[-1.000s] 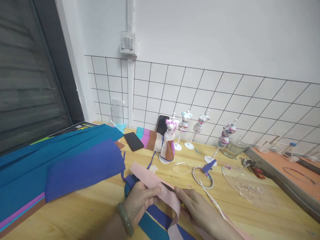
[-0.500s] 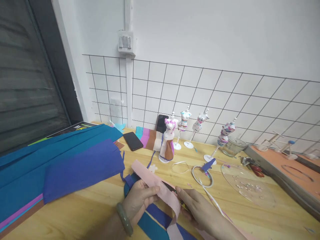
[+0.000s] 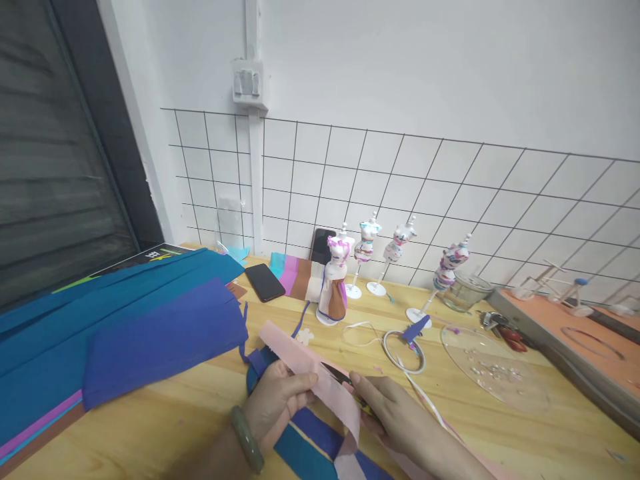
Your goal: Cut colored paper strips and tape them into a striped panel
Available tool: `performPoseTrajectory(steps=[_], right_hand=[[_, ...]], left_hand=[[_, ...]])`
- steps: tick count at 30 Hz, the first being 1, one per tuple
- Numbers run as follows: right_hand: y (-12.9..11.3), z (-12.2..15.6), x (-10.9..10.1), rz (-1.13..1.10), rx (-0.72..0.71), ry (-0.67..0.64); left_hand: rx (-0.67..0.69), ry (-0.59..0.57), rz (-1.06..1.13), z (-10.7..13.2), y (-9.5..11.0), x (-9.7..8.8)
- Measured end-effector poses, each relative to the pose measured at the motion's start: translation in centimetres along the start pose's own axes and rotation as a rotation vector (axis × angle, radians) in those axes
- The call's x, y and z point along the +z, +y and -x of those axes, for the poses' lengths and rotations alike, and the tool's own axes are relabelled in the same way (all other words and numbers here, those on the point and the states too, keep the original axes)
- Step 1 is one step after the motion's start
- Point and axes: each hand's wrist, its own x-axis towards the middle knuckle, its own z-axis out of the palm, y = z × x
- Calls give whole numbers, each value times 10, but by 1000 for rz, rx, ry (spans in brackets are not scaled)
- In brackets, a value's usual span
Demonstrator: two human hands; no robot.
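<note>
Between the thumb and fingers of my left hand is a pale pink crepe paper strip, whose lower end curls down to the table. My right hand is closed around small scissors with dark blades and a partly hidden yellow-and-black handle. The blades lie at the strip's right edge, close to my left fingertips. Under and beside my hands are a dark blue strip and a teal strip.
Blue and teal paper sheets cover the left side. Small dress forms stand along the back by a black phone. A tape ring, a clear plate with beads, a glass bowl and an orange-topped tray are at right.
My view has shifted slightly, so everything sits a little further left. Both hands keep their grips, and the strip and scissors look almost the same.
</note>
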Motion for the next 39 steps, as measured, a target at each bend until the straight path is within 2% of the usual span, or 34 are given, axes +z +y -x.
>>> performPoseTrajectory(steps=[5,9,13,15,18,24,30,39], right_hand=[[5,-1,-1,63,-37,6],[-3,-1,1,-66,23,-33],[-7,0,4,-167,-8,-39],[-4,-1,5,-120,14,-41],[4,-3,6,-8,32,34],[9,-2,7,114,-39,105],[8,-3,8,47,-54,82],[8,-8,7,46,46,50]], left_hand=[[11,-12,3,1,0,0],[6,-15,-7,0,-1,-1],[6,-15,0,0,-1,0],[6,0,1,0,0,0],[-3,27,-10,1,1,1],[-7,35,-12,0,0,3],[-4,34,-4,-1,-2,1],[-10,48,-16,-1,-3,0]])
